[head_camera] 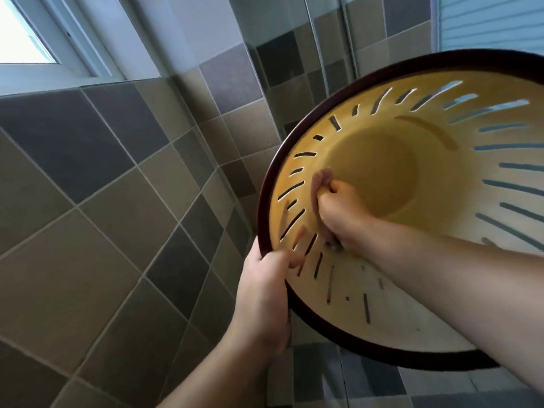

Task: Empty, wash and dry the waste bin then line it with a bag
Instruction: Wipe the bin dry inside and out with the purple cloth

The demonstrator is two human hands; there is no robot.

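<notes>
My round yellow plastic waste bin (382,178) with a dark rim and thin slots in its wall is tipped on its side, open mouth facing me. A small pinkish cloth (319,184) is pressed inside it.

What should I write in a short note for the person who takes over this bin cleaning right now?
Left hand: holds the waste bin by its dark rim, mouth tilted toward the camera.
Right hand: inside the bin, gripping a cloth against the slotted inner wall.
Done: bin is empty.
In progress: wiping the inside; washing or drying, I cannot tell which.
Left: finish wiping, then line the bin; no bag in view.
</notes>
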